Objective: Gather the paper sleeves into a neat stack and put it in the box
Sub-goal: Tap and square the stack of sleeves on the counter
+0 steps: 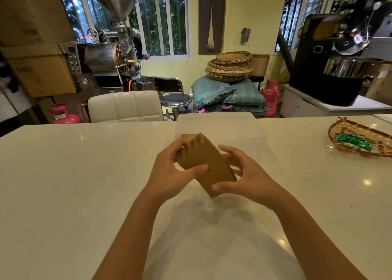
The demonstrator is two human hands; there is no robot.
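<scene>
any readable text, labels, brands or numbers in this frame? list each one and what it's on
None can be read.
Cardboard boxes: faint printed marks, too blurred.
Pink gas cylinder: white label, too small.
Green packets in the woven tray: print too small.
Stack of paper sleeves, held by the left hand and right hand: no print visible.

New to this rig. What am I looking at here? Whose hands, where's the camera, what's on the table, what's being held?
There is no robot: a person works with bare hands. The one picture comes from a wide-angle camera on the person's head, looking forward and down, so both arms reach in from the bottom edge. The left hand and right hand hold a stack of brown paper sleeves between them, tilted, above the white table. Just behind the stack stands a clear plastic box. At the far right lies a woven tray with green packets. Behind the table the background shows chairs, baskets and machines.
</scene>
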